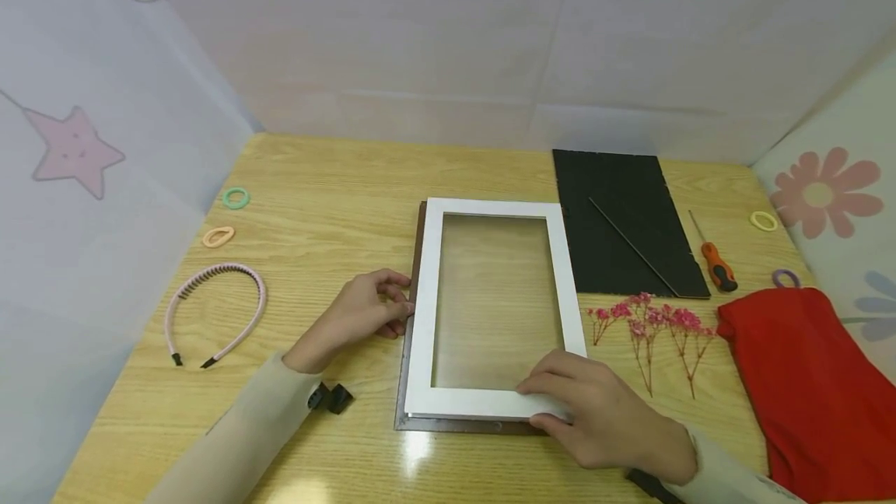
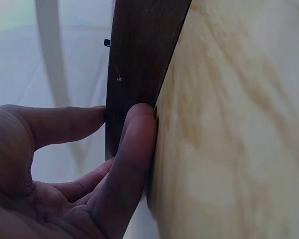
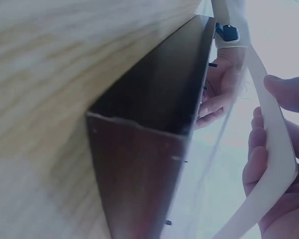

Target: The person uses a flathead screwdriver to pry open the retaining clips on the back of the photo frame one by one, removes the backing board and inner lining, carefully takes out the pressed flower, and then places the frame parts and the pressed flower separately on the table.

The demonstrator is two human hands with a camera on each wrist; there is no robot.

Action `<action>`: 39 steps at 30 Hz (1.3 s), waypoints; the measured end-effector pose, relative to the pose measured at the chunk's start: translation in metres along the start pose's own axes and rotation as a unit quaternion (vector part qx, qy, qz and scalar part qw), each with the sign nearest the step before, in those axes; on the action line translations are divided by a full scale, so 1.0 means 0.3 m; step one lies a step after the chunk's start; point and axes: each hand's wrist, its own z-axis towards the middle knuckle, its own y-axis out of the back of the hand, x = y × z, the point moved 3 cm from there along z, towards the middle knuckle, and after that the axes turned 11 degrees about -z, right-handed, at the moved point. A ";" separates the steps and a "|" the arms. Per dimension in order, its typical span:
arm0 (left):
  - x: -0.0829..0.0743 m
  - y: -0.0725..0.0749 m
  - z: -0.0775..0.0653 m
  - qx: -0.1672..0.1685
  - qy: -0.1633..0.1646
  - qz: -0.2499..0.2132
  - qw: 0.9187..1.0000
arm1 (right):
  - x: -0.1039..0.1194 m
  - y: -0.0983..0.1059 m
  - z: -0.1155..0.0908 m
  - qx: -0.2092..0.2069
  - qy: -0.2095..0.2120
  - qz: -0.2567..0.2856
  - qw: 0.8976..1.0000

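Note:
A brown picture frame (image 1: 483,426) lies on the table, with a white rectangular mat board (image 1: 490,403) over it. My left hand (image 1: 364,306) is at the frame's left side; in the left wrist view its thumb and a finger grip the dark frame side (image 2: 142,50). The mat's lower right corner is pinched between thumb and fingers of my right hand (image 1: 609,411). In the right wrist view the mat (image 3: 279,134) stands apart from the frame (image 3: 139,174), whose edge carries small dark tabs.
Right of the frame lie a black backing board (image 1: 616,216) with a thin rod (image 1: 630,243), a screwdriver (image 1: 715,263), pink dried flowers (image 1: 651,325) and a red cloth (image 1: 812,395). A headband (image 1: 262,294) and hair ties (image 1: 236,198) are at left.

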 end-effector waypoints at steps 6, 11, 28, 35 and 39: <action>0.004 0.001 0.002 0.004 0.000 0.005 1.000 | -0.007 0.028 0.029 -0.029 0.011 0.004 1.000; 0.005 0.006 0.007 0.002 -0.023 0.034 0.999 | -0.034 0.051 0.099 -0.049 0.025 0.008 0.998; -0.011 -0.034 -0.027 -0.007 -0.012 0.100 0.995 | -0.163 0.044 0.530 -0.015 0.013 -0.020 1.000; -0.009 -0.036 -0.031 -0.014 -0.008 0.093 0.996 | -0.160 -0.043 0.687 0.020 -0.003 -0.003 1.000; -0.004 -0.035 -0.036 -0.012 -0.015 0.086 0.996 | -0.150 -0.110 0.768 0.063 -0.016 0.001 0.998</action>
